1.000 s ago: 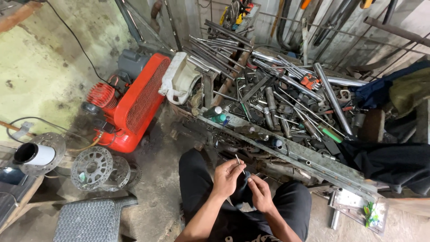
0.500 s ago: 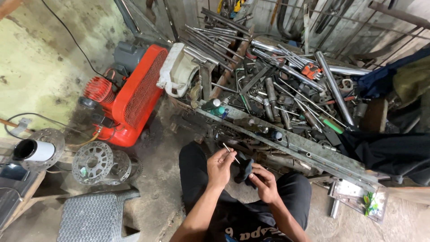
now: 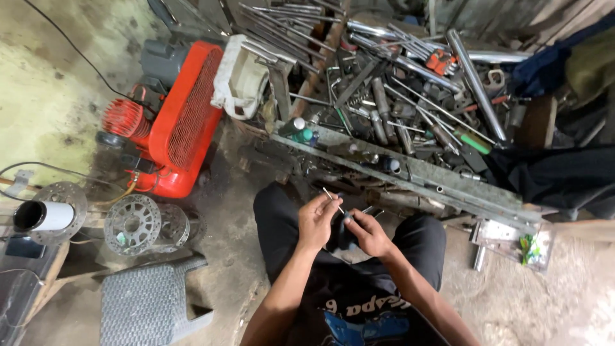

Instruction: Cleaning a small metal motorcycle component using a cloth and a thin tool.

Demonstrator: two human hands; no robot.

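Gritty workshop floor [image 3: 77,83], red compressor [image 3: 182,118], metal rods [image 3: 410,83], wheel hub [image 3: 132,224]

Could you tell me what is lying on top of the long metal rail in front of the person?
On the long metal rail stand a green-capped bottle and a white-capped bottle at its left end. Farther along sit small dark parts, too small to identify. Its right end runs under black cloth.
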